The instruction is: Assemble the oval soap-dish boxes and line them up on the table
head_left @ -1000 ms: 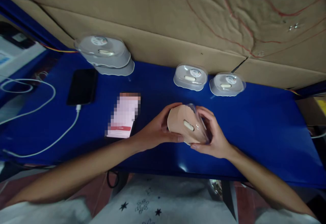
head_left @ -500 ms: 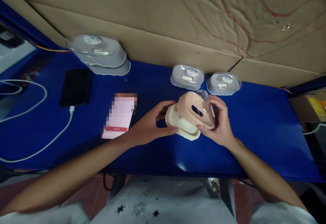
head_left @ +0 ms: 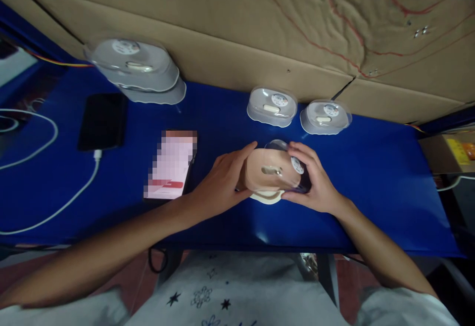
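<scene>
Between my hands is a small oval plastic box in parts: a peach section with a slot (head_left: 258, 177), a clear lid with a round sticker (head_left: 297, 164), and a cream base (head_left: 267, 198). My left hand (head_left: 224, 180) curls round the left end of the peach section, thumb low by the base. On the other side, my right hand (head_left: 319, 185) grips the right end of the lid and peach section. The peach section covers most of the base, whose front rim shows below. Whether the parts are fully seated cannot be made out.
Behind stand two grey lidded boxes (head_left: 272, 108) (head_left: 325, 119) and a taller stack (head_left: 148, 76) at left. A phone with a lit screen (head_left: 170, 165) lies near my left forearm; a black phone (head_left: 102, 120) has a white cable (head_left: 83, 192). Cardboard (head_left: 222, 29) walls the back.
The peach section and lid have come down and left, levelling over the cream base. My left hand has shifted from the base up around the peach section's end. The view has moved slightly.
</scene>
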Tool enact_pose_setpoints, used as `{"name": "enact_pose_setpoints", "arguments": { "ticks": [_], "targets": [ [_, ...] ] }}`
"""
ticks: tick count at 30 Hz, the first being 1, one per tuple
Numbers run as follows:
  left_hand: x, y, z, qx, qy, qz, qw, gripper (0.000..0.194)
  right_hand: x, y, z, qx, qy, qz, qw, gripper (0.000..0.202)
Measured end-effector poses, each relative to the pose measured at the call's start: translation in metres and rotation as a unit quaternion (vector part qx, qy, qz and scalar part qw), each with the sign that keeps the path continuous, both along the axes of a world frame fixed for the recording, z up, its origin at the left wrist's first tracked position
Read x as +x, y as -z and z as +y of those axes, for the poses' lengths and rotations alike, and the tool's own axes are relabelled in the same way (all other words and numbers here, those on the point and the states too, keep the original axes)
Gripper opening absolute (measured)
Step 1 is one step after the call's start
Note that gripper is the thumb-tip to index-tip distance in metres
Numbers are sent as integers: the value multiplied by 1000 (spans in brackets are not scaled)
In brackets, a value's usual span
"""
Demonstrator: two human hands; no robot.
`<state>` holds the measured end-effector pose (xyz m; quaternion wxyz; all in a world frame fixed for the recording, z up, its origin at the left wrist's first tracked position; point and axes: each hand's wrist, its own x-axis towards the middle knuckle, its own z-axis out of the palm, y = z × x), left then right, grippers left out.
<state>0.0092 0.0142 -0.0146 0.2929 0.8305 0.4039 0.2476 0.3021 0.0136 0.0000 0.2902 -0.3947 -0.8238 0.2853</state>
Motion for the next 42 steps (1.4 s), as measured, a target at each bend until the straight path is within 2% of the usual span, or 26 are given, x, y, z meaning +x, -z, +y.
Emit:
{"name": "enact_pose_setpoints", "arguments": {
  "ticks": [3,5,9,14,17,20,22,24,27,30,33,35,37,39,42],
  "targets": [
    [-1,3,2,25,11,8,1000,98,-4,0,-4,19,-20,-43,999,92],
    [-1,3,3,32,15,9,999,97,-5,2,-3,28,-7,-57,998,85],
    [-2,-1,2,-7,-4,-5,1000,100,4,5,8,61,57,-75,994,77],
    [0,-12,-7,-20,-35,38,998,121,16,8,18,85,135,-126,979,77],
    [2,-18,-12,-4,-58,94,994,109,17,5,16,114,179,-174,962,84],
    [3,-22,-14,-17,-22,116,993,88,12,0,11,162,133,-227,951,81],
    [3,-22,-13,-20,3,114,993,79,8,-3,8,178,60,-255,949,63],
    [3,-20,-12,-18,11,107,994,78,4,-5,7,185,10,-257,948,47],
    [2,-16,-13,-28,18,98,995,88,3,-4,9,195,18,-220,956,34],
    [2,-15,-14,-39,14,62,997,91,5,-3,11,195,76,-162,964,27],
    [1,-19,-11,-87,-25,-66,994,92,7,-3,11,185,150,-58,969,20],
    [0,-21,-7,-126,-54,-173,975,95,7,-3,8,169,201,33,964,17],
    [0,-22,-4,-147,-72,-239,957,96,4,-4,2,136,236,110,956,17],
    [0,-22,-3,-149,-81,-263,950,96,-1,-6,-5,103,235,145,956,17],
    [2,-17,-4,-137,-78,-274,949,96,-12,-8,-15,90,156,138,974,14]
  ]
}}
